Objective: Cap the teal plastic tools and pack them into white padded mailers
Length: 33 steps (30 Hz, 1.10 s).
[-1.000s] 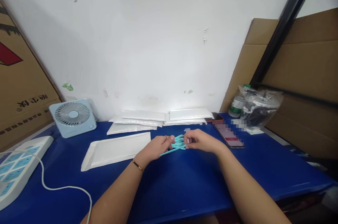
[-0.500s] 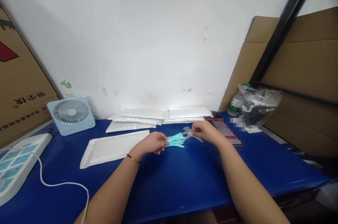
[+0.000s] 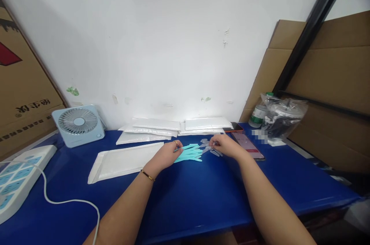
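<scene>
Left hand (image 3: 166,155) at left ends of teal sticks (image 3: 190,153) on counter (image 3: 196,198), right hand (image 3: 224,144) at clear bits (image 3: 207,148) just beyond their right ends, can't tell if either's fingers clamp anything; best pinch pieces singly, lightly, without scattering neighbours.

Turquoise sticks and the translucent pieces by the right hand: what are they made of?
Turquoise sticks: probably matte plastic, given their even colour and slim shape. Translucent pieces: likely plastic, since blue tabletop seems to show through; their finish is unclear.
</scene>
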### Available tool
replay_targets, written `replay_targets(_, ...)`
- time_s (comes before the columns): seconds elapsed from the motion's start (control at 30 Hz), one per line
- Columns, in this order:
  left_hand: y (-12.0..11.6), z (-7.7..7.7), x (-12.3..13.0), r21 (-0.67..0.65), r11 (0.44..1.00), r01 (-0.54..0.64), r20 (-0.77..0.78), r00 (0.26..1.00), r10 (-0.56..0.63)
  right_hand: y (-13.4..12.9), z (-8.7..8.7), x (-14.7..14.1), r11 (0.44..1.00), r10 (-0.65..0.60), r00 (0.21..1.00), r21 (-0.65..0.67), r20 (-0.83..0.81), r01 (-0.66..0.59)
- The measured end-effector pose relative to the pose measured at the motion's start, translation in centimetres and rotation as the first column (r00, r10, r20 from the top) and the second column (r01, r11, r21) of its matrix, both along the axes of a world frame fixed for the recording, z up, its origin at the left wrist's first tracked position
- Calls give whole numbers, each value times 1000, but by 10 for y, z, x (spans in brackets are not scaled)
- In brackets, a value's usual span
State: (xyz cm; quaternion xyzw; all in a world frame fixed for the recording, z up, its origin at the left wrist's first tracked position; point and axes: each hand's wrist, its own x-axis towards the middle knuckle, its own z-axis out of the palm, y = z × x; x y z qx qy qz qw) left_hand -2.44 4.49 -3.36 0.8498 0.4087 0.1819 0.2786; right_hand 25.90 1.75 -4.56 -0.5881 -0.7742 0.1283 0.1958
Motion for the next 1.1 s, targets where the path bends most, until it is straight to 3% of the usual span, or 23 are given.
replay_targets(0.2, 0, 0, 2, 54, 998, 18, 21, 1000, -19, 2, -6, -17, 992, 126, 992, -10, 31, -125)
replay_targets(0.37, 3, -2, 1, 32, 999, -4, 20, 1000, 4, 3, -11, -23, 995, 88, 988, 25, 128, -92)
replay_targets(0.43, 5, -3, 1, 27, 1000, -9, 13, 1000, 9, 2, -9, -22, 995, 89, 994, 37, 70, -92)
replay_targets(0.5, 6, -4, 0, 29, 1000, -4, 20, 1000, 4, 0, -6, -20, 996, 83, 993, 29, -89, -80)
replay_targets(0.6, 8, -5, -1, 33, 999, 4, 39, 999, -5, -4, 0, -19, 995, 64, 923, -43, -380, -86)
replay_targets(0.67, 9, -5, -1, 27, 1000, 2, 42, 999, -3, -6, 3, -20, 991, 62, 878, -73, -475, -109)
replay_targets(1.1, 9, -8, 1, -14, 999, 45, 64, 997, -44, -7, 3, -36, 981, 85, 854, -106, -514, -161)
